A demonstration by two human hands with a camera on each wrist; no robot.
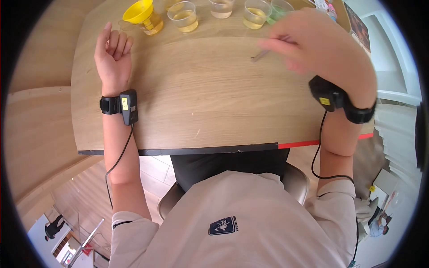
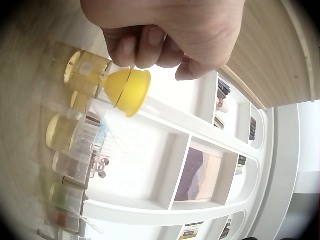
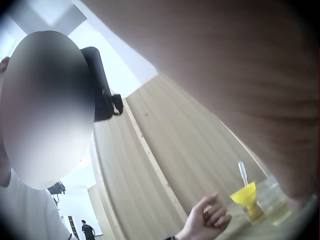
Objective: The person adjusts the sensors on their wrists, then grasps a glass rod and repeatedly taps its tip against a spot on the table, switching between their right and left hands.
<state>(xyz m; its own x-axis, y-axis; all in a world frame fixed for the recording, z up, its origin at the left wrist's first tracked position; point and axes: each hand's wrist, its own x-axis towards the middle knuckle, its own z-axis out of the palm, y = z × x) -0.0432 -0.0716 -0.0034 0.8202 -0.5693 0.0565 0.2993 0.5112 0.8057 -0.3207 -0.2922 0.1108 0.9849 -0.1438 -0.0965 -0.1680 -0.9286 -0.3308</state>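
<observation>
My right hand point(image 1: 313, 42) is blurred above the right side of the table and pinches a thin, greyish stick-like tool point(image 1: 260, 56), whose tip points down and left. Its kind I cannot tell. Near the far left, my left hand point(image 1: 113, 56) is palm up with loosely bent fingers and nothing in them. Just beyond it, a yellow funnel point(image 1: 138, 12) sits in a clear vessel point(image 1: 153, 26) of yellow liquid. Clear cups of pale yellow liquid point(image 1: 184, 20) point(image 1: 256, 17), a faintly pinkish cup point(image 1: 221, 8) and a greenish cup point(image 1: 280, 11) line the far side.
A clear plastic dropper point(image 3: 242, 173) shows above the funnel in the right wrist view. White shelves point(image 2: 145, 165) stand past the table. Black and red tape point(image 1: 214, 149) edges the table's near side. Cables run from both wrist cameras along the forearms. People are in the background.
</observation>
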